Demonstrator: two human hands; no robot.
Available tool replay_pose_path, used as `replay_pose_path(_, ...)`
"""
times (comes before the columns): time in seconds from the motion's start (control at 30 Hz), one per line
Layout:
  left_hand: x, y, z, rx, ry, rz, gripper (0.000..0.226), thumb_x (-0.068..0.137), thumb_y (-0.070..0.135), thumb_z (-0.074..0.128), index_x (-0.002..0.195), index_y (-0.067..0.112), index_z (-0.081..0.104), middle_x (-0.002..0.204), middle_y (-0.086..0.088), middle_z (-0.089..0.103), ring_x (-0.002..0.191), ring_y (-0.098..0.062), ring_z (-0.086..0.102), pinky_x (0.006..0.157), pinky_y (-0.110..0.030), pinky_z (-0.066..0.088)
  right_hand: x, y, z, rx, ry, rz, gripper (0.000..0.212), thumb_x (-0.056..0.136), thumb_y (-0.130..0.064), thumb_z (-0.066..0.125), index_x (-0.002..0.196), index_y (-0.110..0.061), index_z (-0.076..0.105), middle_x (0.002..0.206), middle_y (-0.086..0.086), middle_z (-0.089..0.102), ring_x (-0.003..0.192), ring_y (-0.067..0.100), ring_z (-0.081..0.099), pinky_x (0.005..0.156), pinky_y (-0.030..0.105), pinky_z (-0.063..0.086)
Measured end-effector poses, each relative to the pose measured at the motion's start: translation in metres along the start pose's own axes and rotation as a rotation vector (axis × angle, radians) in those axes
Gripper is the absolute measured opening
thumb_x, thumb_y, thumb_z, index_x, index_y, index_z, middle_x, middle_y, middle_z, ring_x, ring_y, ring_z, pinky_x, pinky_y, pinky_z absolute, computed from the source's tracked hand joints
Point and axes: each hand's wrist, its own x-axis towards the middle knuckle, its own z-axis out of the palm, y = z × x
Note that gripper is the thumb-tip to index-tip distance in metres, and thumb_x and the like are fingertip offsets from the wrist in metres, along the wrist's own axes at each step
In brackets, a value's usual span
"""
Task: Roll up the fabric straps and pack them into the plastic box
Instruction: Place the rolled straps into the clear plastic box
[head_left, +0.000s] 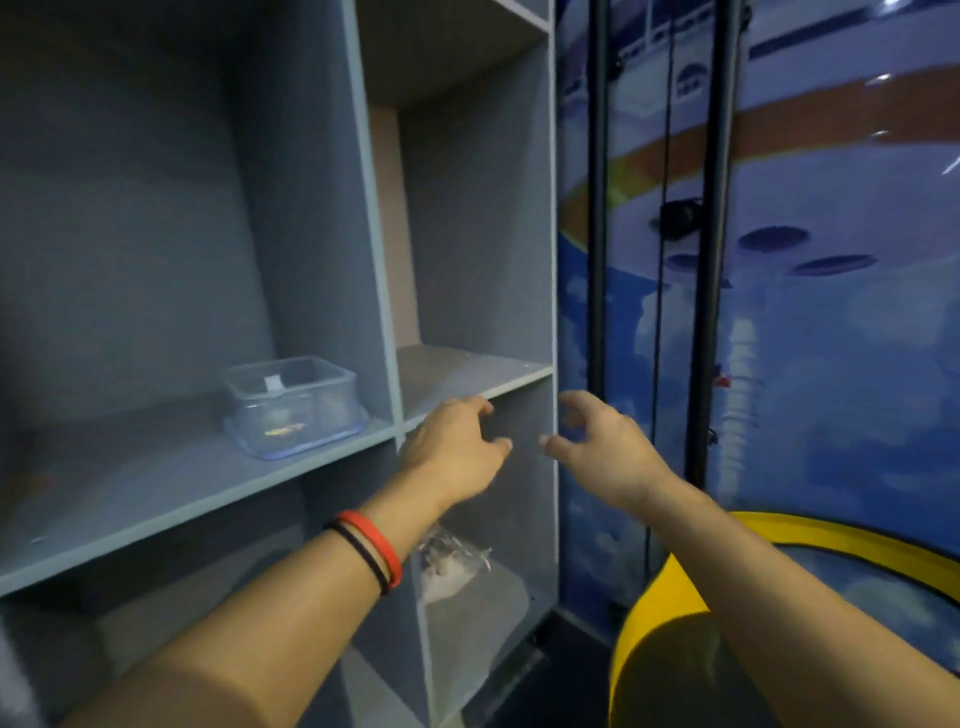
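Bare forearms reach in from the bottom edge toward a grey shelf unit (182, 483), the left one wearing a red and a black wristband (371, 551). On the wide shelf of the left bay, close to the upright divider, sits the clear plastic box (293, 405). It is open-topped and appears to stand on its blue-edged lid, its longer side running roughly along the shelf front. Something small and colourful lies at its bottom, too blurred to name. No fabric straps can be picked out anywhere. The left hand (452, 441) hovers just right of the divider, at the front edge of the narrow bay's shelf, its fingers loosely curled, thumb apart, holding nothing. The box lies to this hand's left and slightly farther in, so the left hand is clearly the nearer one. Below the left wrist, on a lower shelf, lies a crumpled clear bag (452, 564) with pale contents I cannot identify. The right hand (597, 441) hangs near the unit's right side, fingers likewise curled and empty. Beyond it stand black poles (597, 208), a yellow curved object (649, 613), and a blue painted wall (831, 312).
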Motion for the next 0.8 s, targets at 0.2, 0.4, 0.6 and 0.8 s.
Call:
replay_pose_path(0.2,-0.008,-0.071,-0.091,0.056,0.148,-0.128,0.053,0.088,0.044,0.071,0.136,0.026,0.059,0.140,-0.003,0.055,0.126,-0.028,0.057,0.104,-0.042,0.048,0.033,-0.089,0.058,0.147,-0.114,-0.114,0.050,0.097,-0.037,0.065,0.144,-0.025,0.051,0.132,-0.002,0.062,0.120,0.018,0.059,0.096,0.027,0.043)
replay_pose_path(0.4,0.004,-0.153,-0.127,-0.125,0.357,-0.329,0.053,0.094,0.041,0.067,0.140,0.017,0.057,0.144,-0.010,0.048,0.132,-0.031,0.050,0.113,-0.038,0.039,0.065,-0.141,0.121,0.270,-0.255,-0.092,0.045,0.107,-0.028,0.047,0.151,-0.019,0.045,0.150,-0.001,0.051,0.136,0.017,0.048,0.107,0.022,0.033)
replay_pose_path(0.6,0.038,-0.201,-0.124,-0.746,0.431,-0.605,0.039,0.101,0.034,0.060,0.130,0.008,0.057,0.120,-0.007,0.063,0.103,-0.027,0.062,0.087,-0.032,0.046,0.112,-0.154,0.170,0.447,-0.344,0.010,0.046,0.108,-0.037,0.039,0.153,-0.026,0.041,0.158,-0.004,0.039,0.144,0.018,0.037,0.122,0.045,0.030)
replay_pose_path(0.8,0.069,-0.231,-0.110,-0.943,0.392,-0.685,0.017,0.096,0.021,0.065,0.106,0.007,0.069,0.093,-0.009,0.070,0.073,-0.023,0.065,0.065,-0.028,0.049,0.143,-0.146,0.195,0.294,-0.351,-0.054,0.052,0.106,-0.037,0.043,0.156,-0.043,0.030,0.161,-0.001,0.034,0.142,0.025,0.041,0.118,0.039,0.034)
